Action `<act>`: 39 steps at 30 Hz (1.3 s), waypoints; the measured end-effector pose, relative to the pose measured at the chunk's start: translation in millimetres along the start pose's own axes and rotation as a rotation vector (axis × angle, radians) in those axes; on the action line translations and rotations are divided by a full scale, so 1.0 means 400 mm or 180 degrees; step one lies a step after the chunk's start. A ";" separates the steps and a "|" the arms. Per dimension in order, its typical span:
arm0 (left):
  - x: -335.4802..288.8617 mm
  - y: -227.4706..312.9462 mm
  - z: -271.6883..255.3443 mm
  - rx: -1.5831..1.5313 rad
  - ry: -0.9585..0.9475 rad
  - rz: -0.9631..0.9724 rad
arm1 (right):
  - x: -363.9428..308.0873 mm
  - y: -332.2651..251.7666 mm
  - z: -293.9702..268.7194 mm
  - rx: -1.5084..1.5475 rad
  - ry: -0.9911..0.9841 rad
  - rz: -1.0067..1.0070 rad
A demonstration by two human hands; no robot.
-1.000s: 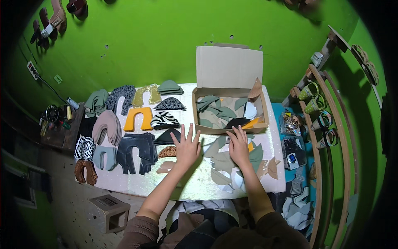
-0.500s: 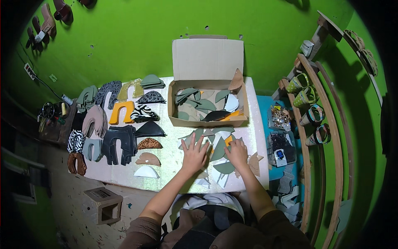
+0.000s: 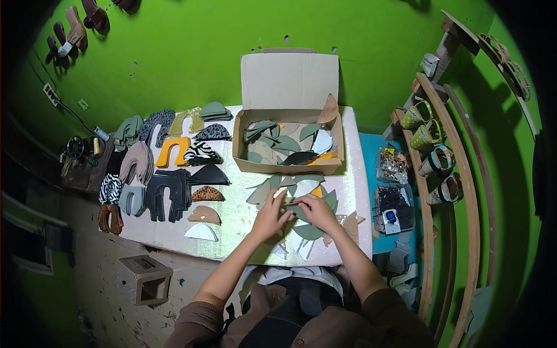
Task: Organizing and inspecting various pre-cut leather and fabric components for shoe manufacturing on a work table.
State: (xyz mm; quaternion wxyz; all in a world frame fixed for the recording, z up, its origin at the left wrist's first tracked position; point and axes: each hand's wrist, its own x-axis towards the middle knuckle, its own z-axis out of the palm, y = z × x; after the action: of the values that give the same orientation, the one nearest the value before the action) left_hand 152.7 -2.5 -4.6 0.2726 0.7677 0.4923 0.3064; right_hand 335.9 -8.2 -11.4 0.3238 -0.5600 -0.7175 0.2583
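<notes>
Over a loose pile of cut pieces on the table, my two hands have come close together. Between them is a dark green half-round cut piece (image 3: 297,212), partly covered by my fingers. My left hand (image 3: 269,219) grips its left side, thumb and fingers curved round it. My right hand (image 3: 317,212) pinches its upper right edge with bent fingers. Around them lie green, white, tan and orange pieces, among them a rounded green piece (image 3: 308,232) and pointed tan pieces (image 3: 350,225). Just beyond the pile stands an open cardboard box (image 3: 284,169) holding more such pieces.
On the left, stacks of U-shaped pieces (image 3: 166,194) and half-round pieces (image 3: 207,194) lie in rows. A blue surface with clear boxes of small parts (image 3: 392,165) adjoins the table's right side. A wooden rack (image 3: 447,232) holds sandals. A wooden stool (image 3: 148,278) stands on the floor.
My hands, earlier spread flat over the pile, have drawn together and taken hold of a green piece. My right hand moved left. The view shifted slightly.
</notes>
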 end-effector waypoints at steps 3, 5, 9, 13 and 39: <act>0.006 -0.010 0.009 -0.0408 -0.0651 -0.0089 | 0.009 -0.001 -0.019 0.0324 -0.0400 -0.0110; -0.002 -0.023 0.022 -0.0390 -0.0547 -0.0119 | 0.011 0.017 -0.025 0.0192 -0.0537 -0.0098; -0.021 -0.047 0.038 -0.0519 -0.0378 -0.0559 | -0.008 0.072 -0.057 -0.0649 -0.0285 -0.0037; -0.030 -0.092 0.073 -0.1603 -0.0249 -0.1329 | -0.027 0.100 -0.073 -0.1199 -0.0440 -0.0108; -0.012 -0.058 0.046 -0.4484 -0.0282 -0.2804 | -0.004 0.039 -0.014 0.3151 -0.0113 0.1733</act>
State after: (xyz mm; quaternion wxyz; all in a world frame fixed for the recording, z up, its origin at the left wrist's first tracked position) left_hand 151.1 -0.7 -34.7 0.8034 0.1658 0.4295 0.3775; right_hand 350.3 -6.0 -19.5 0.4575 -0.5018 -0.3458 0.6476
